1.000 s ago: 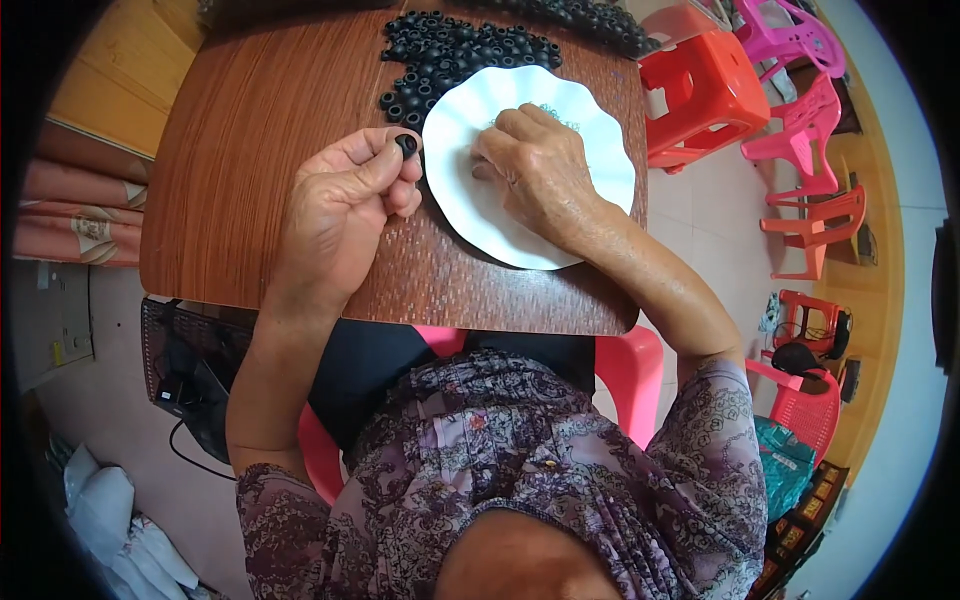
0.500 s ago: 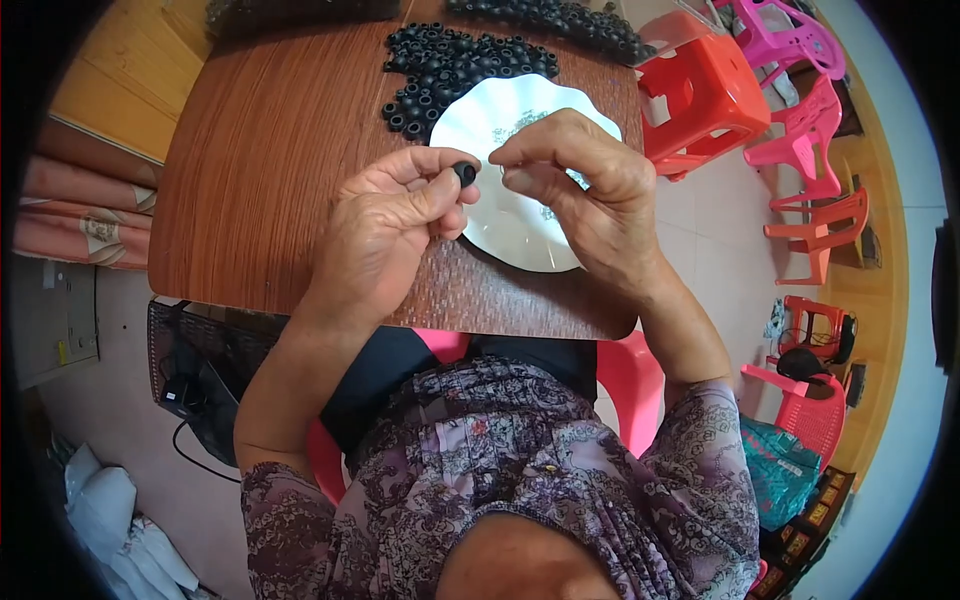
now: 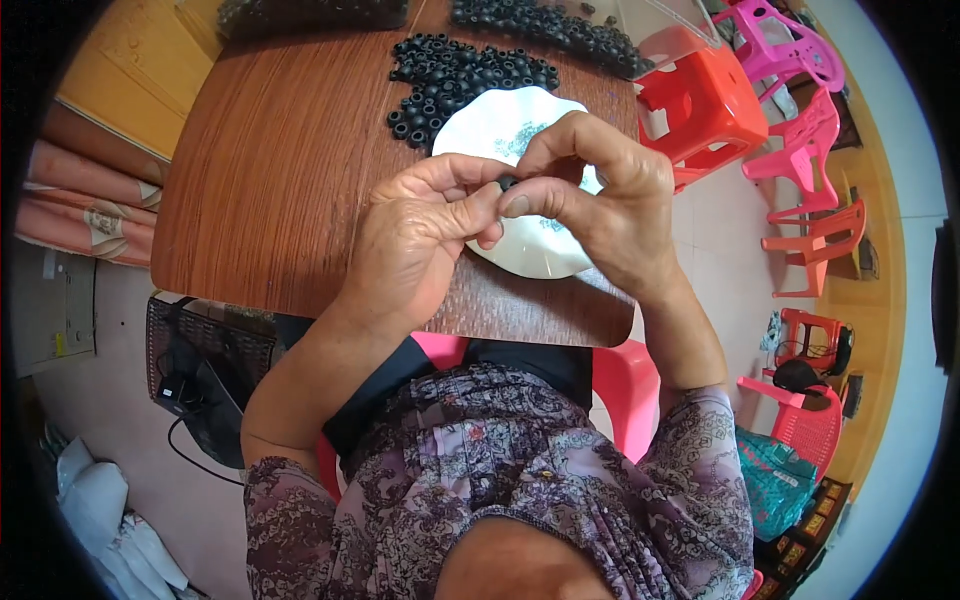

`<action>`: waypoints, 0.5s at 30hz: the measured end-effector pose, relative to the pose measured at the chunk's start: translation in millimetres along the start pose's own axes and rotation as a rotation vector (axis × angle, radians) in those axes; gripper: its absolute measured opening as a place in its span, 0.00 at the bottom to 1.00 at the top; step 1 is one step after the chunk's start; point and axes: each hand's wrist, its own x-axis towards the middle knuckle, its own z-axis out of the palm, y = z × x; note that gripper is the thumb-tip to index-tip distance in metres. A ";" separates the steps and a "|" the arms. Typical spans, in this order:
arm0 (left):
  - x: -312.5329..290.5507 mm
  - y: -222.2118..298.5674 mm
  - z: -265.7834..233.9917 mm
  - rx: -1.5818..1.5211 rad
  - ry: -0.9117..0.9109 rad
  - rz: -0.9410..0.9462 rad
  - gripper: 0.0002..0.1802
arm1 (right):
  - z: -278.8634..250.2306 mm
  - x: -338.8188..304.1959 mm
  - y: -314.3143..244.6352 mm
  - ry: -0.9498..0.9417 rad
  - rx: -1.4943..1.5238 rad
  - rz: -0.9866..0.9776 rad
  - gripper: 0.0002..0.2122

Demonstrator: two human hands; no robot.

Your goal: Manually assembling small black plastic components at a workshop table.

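Note:
Over the plate, my left hand (image 3: 415, 230) pinches a small round black hollow piece (image 3: 507, 182) between thumb and fingers. My right hand (image 3: 625, 215) has closed in from the other side, its thumb and bent forefinger pressed at the same piece. Fingers cover most of it, and whether anything else tiny sits between the right fingertips is hidden. Beneath both hands lies a white plate (image 3: 520, 262) with a wavy rim and a grey-green pattern. Beyond its far left rim, similar black pieces with round holes form a loose pile (image 3: 460, 80) on the table.
The brown wood-grain table (image 3: 270, 180) carries a clear container of black pieces (image 3: 560, 28) at the far right and a dark container (image 3: 310, 14) at the far left. Red stools (image 3: 705, 105) and pink chairs (image 3: 800, 140) stand on the right. A black woven basket (image 3: 215, 370) is below left.
My hands were apart, with the hole of the black piece showing in my left fingers. My right fingers have now come onto the piece, and my left hand has shifted slightly right.

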 end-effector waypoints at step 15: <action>20.6 33.1 -58.0 -0.327 0.088 0.108 0.08 | 30.0 41.7 29.0 0.002 -0.430 -0.387 0.11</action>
